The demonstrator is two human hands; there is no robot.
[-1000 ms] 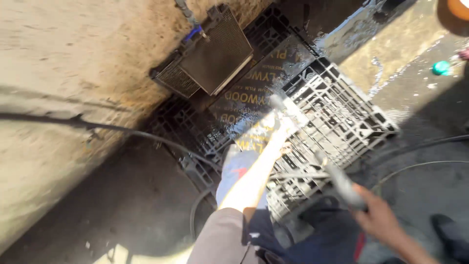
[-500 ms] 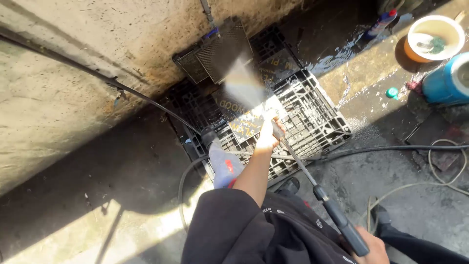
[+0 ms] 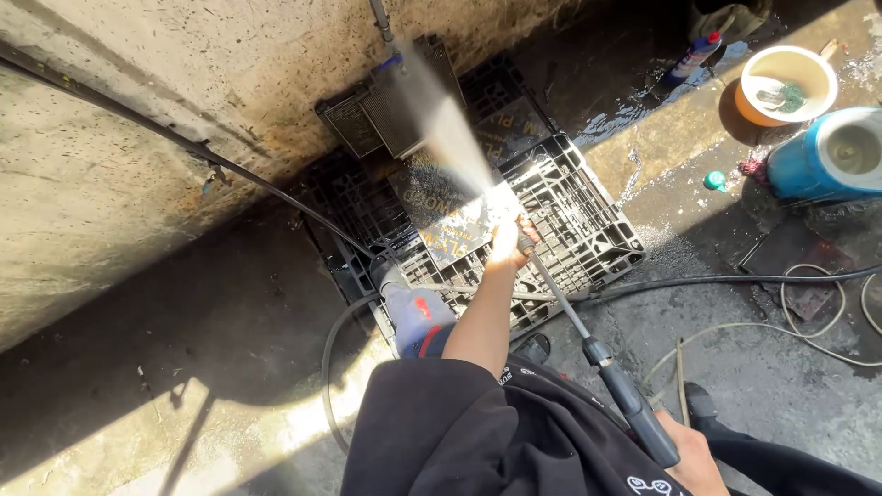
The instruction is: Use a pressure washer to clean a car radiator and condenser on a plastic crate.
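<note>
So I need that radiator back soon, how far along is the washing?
In hand: left hand steers the spray lance, right hand at its grip, water jet hitting the radiator leaning on the wall. The plastic pallet is already wet. Whether the fins are clean is hidden by spray.

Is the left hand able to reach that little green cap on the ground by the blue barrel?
Probably not from here. The left hand grips the front of the spray wand over the black crate, and the green cap lies well off to the side near the blue barrel. Nothing blocks the way; it just looks too far.
</note>
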